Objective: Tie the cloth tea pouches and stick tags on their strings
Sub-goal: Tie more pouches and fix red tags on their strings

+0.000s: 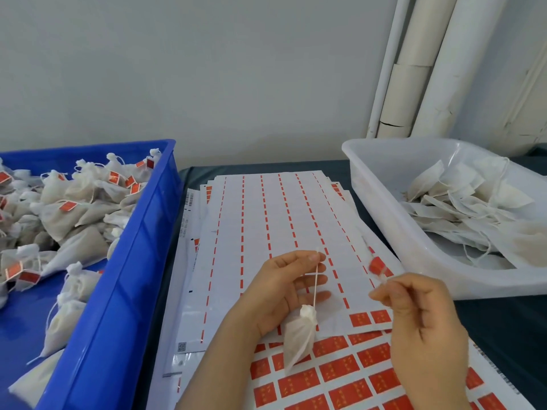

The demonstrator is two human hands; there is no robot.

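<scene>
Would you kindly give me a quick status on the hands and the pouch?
Left hand pinching string, tied pouch hanging below. Right hand pinching red tag, not yet on string. Nothing in the way.

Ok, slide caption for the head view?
Tagging step: left hand dangles a tied pouch by its string while right hand pinches a red tag above sticker sheets.

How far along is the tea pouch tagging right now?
Done: the blue crate holds a heap of tied, tagged pouches. In hand: the left hand pinches the string of one tied pouch while the right hand holds a red tag, not yet stuck on. Left: untied pouches wait in the white tub; red stickers fill the lower sheet.
</scene>
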